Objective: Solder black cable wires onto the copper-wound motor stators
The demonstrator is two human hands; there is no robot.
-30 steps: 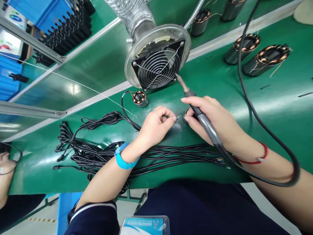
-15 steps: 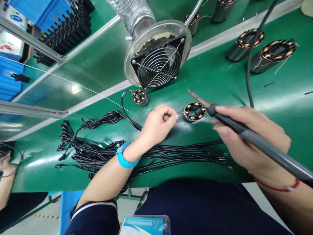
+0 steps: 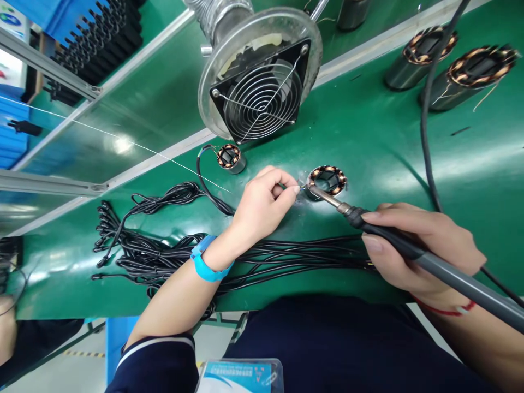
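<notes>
My left hand (image 3: 262, 203), a blue band on its wrist, is pinched on a thin wire end right beside a small copper-wound stator (image 3: 327, 180) on the green bench. My right hand (image 3: 413, 245) grips a soldering iron (image 3: 393, 243) like a pen. The iron's metal tip rests at the stator's left edge, where the pinched wire meets it. A thin solder wire (image 3: 123, 139) stretches from the far left toward my left hand. A bundle of black cables (image 3: 176, 256) lies under my left forearm.
A fume extractor fan (image 3: 262, 93) on a flexible duct stands just behind the work. Another small stator (image 3: 230, 157) with a black lead sits left of it. Taller stators (image 3: 470, 71) stand at the back right. Another person's hand (image 3: 8, 322) shows at the left edge.
My right hand drew back from the stator, then brought the iron's tip down from pointing at the fan to the stator's left edge. My left hand stayed pinched on the wire.
</notes>
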